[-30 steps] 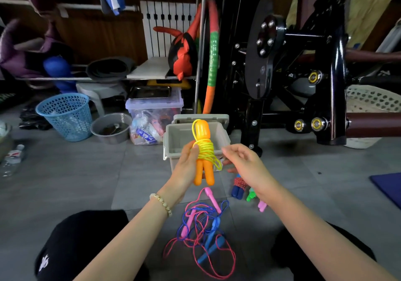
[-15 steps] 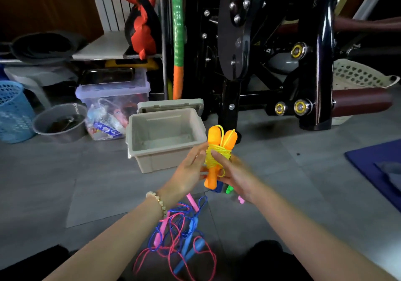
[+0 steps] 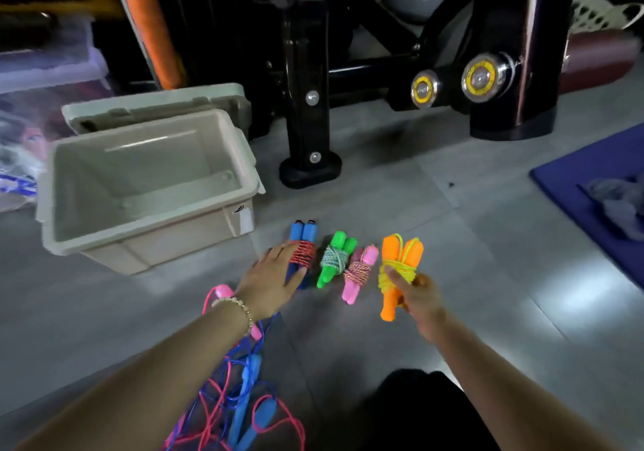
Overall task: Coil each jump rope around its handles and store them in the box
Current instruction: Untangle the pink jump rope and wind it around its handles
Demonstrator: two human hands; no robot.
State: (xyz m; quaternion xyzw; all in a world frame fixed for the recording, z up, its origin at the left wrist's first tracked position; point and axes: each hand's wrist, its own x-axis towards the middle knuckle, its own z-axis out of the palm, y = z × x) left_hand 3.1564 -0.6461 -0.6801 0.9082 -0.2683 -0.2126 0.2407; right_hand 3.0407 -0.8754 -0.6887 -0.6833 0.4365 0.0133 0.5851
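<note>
My right hand grips the coiled orange-handled rope with its yellow cord, low over the floor at the right end of a row. In that row lie a coiled blue-handled rope, a green-handled one and a pink-handled one. My left hand lies flat, fingers straight, on the blue-handled bundle. The beige box stands open and empty to the left. A loose tangle of pink and blue ropes lies under my left forearm.
The box's lid leans behind it. A black gym machine's foot stands just behind the row. A blue mat lies at the right. Clear plastic bins sit at the far left. My dark-clad knee is at the bottom.
The view tilted down. My right hand carried the orange bundle down to the right end of the row. My left hand let go of it and came down on the blue-handled bundle.
</note>
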